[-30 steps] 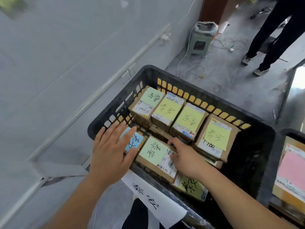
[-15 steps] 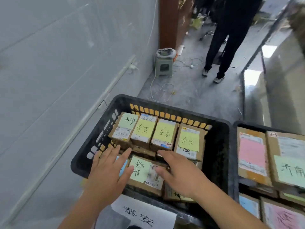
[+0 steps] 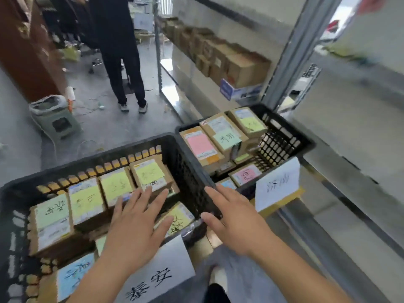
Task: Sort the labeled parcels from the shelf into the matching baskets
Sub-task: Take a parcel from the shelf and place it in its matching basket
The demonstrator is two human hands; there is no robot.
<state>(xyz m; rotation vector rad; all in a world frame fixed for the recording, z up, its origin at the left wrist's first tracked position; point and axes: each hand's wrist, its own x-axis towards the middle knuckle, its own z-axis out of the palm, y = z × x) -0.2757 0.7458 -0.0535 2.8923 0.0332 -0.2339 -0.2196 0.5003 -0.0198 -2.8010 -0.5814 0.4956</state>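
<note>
A black basket (image 3: 91, 162) in front of me holds several cardboard parcels (image 3: 85, 203) with yellow, green and blue handwritten notes. A white paper sign (image 3: 157, 274) hangs on its near rim. My left hand (image 3: 135, 228) hovers flat over the parcels, fingers spread, holding nothing. My right hand (image 3: 234, 217) is open over the basket's right corner, empty. A second black basket (image 3: 290, 138) to the right holds parcels with pink (image 3: 201, 144) and green notes, and carries its own sign (image 3: 276, 182). More boxes (image 3: 238, 64) stand on the metal shelf (image 3: 284, 62) at the upper right.
A person in dark clothes (image 3: 122, 53) stands on the grey floor beyond the baskets. A small green stool (image 3: 54, 118) sits at the left with cables around it. A brown wooden panel (image 3: 24, 47) is at the far left.
The view has swung right, bringing the second basket and the shelf into sight. Both hands have lifted off the parcels and shifted right; my right hand now sits over the basket's corner.
</note>
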